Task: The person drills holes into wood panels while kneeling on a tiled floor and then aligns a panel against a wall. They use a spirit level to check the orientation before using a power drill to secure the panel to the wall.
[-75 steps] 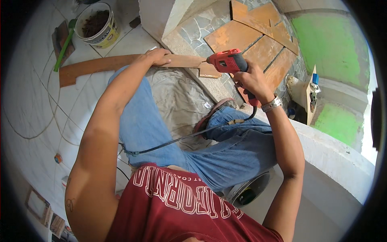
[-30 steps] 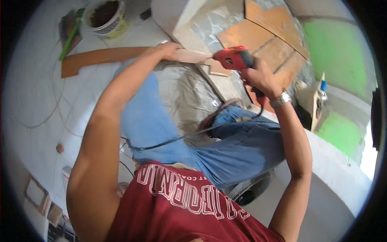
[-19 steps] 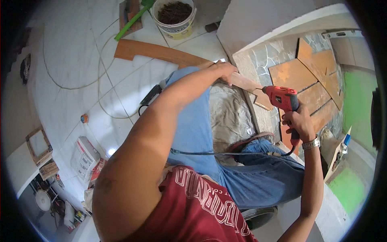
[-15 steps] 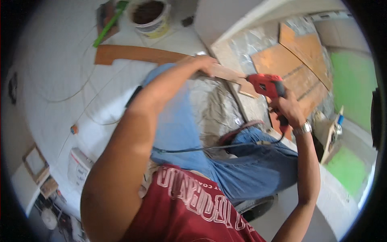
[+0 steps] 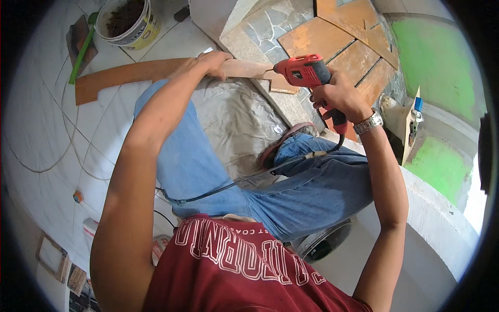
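Steadying now — the view has swung back and settled after half a second of swaying, and the bucket (image 5: pixel 126 22) that had slid toward the middle sits again at the upper left. My grip has not changed through all that: my right hand (image 5: pixel 340 96) keeps its fingers wrapped round the handle of the red drill (image 5: pixel 306 73), whose nose points left at the end of the strip (image 5: pixel 156 73). My left hand (image 5: pixel 213 61) still presses down on that long wooden strip, fingers curled over its edge, so it is held, not loose.

The strip lies across the white floor (image 5: pixel 47 130) and over my left knee, with its far end running toward the green stick (image 5: pixel 83 47) beside the bucket. Its near end reaches the drill's tip; whether the bit is touching the wood I cannot tell, since the tip is small and partly hidden. The drill's black cord (image 5: pixel 234 182) trails down across my jeans. Orange tiles (image 5: pixel 322 36) lie just beyond the drill.

With only my head moved and both hands holding their places, I judge that the work on the strip's end is ongoing rather than finished.
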The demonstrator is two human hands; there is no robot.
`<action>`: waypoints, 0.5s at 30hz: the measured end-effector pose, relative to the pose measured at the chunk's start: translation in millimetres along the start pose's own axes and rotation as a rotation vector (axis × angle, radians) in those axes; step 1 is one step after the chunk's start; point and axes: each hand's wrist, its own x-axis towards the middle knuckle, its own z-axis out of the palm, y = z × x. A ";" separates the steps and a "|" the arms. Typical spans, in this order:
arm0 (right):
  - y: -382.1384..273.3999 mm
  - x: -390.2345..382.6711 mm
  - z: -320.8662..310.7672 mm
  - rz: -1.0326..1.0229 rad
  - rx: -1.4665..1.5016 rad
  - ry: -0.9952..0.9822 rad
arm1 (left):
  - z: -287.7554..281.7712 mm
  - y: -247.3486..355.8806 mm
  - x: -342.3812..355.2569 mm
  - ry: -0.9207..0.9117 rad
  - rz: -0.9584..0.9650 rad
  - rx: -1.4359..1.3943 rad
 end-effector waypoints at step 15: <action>-2.7 8.6 7.4 -0.038 -0.160 0.055 | 2.5 -7.3 4.0 0.017 -0.005 -0.021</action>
